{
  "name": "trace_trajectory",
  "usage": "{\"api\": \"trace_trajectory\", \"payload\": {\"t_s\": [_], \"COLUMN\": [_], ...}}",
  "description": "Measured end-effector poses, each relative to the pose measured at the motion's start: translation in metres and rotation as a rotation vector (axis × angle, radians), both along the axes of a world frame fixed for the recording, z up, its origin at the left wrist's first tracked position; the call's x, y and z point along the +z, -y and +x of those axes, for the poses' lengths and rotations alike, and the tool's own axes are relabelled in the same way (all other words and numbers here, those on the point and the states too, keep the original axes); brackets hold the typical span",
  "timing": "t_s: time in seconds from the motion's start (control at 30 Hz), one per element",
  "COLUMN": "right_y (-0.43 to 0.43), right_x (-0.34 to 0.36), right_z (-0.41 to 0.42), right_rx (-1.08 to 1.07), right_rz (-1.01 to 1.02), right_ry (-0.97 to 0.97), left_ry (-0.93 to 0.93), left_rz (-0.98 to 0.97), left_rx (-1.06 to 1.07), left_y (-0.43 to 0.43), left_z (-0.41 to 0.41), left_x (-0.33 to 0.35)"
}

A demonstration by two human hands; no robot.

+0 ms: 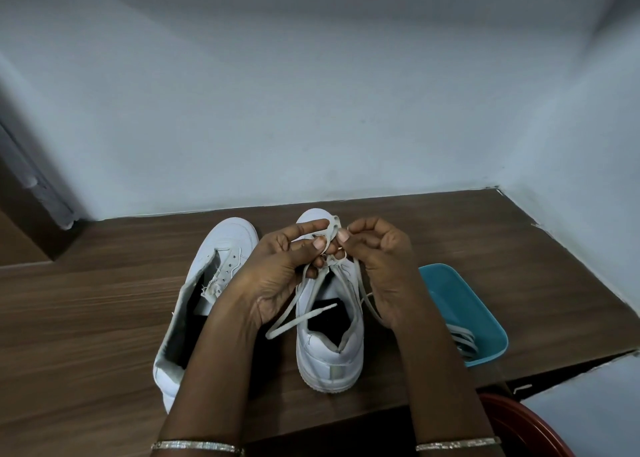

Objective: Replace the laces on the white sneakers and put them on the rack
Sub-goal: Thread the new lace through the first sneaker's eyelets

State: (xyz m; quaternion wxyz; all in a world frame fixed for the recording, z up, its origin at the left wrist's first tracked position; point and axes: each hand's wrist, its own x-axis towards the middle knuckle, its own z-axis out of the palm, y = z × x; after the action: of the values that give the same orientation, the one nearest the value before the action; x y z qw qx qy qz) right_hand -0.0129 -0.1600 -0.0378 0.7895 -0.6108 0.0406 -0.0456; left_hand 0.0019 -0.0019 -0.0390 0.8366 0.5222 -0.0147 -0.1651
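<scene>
The left hand (280, 269) has its grip closed on the lace (301, 319): thumb and forefinger pinch a loop of it. The right hand (384, 262) pinches the same lace just beside, its fingers curled, so both grips meet at the loops above the front of the sneaker (329, 356). From the hands the lace runs down. One strand crosses the sneaker's dark opening and its free end hangs over the side below the left wrist. Another strand drops past the right palm.

The sneaker stands upright on the counter (104, 300), heel towards the person and toe towards the wall (311, 110). To its left, near it, stands the second sneaker (225, 234), its eyelets bare and its tongue pulled open; the left forearm hides part of it. To the right of the hands sits a teal tray (446, 283) with more laces (462, 337) at its near end. Each wrist wears a bangle (197, 446). A red-brown round thing (519, 429) shows at the lower right, below the counter edge.
</scene>
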Motion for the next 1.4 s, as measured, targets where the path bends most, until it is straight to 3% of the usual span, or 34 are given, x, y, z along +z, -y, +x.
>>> {"api": "trace_trajectory", "payload": {"t_s": [0.27, 0.43, 0.6, 0.73, 0.87, 1.13, 1.4], "right_y": [0.012, 0.016, 0.005, -0.009, -0.014, -0.014, -0.010], "right_x": [0.005, 0.007, 0.001, -0.001, -0.003, -0.001, 0.010], "right_z": [-0.003, -0.005, 0.000, 0.003, 0.004, 0.005, 0.000], "right_rx": [0.150, 0.217, 0.057, 0.000, -0.044, -0.095, -0.066], "right_rz": [-0.152, -0.136, -0.191, -0.073, -0.090, -0.047, 0.130], "right_ry": [0.080, 0.064, 0.032, -0.028, -0.045, -0.110, -0.154], "left_ry": [0.033, 0.022, 0.068, 0.069, 0.098, 0.349, 0.589], "left_rz": [0.049, 0.058, 0.119, 0.057, 0.083, 0.331, 0.774], "left_rx": [-0.012, 0.063, 0.136, 0.127, 0.157, 0.105, 0.266], "left_y": [0.001, 0.005, 0.009, 0.008, 0.006, 0.000, -0.001], "left_z": [-0.001, 0.000, -0.001, -0.002, -0.001, -0.004, -0.004], "left_x": [-0.001, -0.001, 0.000, 0.001, 0.001, 0.003, 0.001]}}
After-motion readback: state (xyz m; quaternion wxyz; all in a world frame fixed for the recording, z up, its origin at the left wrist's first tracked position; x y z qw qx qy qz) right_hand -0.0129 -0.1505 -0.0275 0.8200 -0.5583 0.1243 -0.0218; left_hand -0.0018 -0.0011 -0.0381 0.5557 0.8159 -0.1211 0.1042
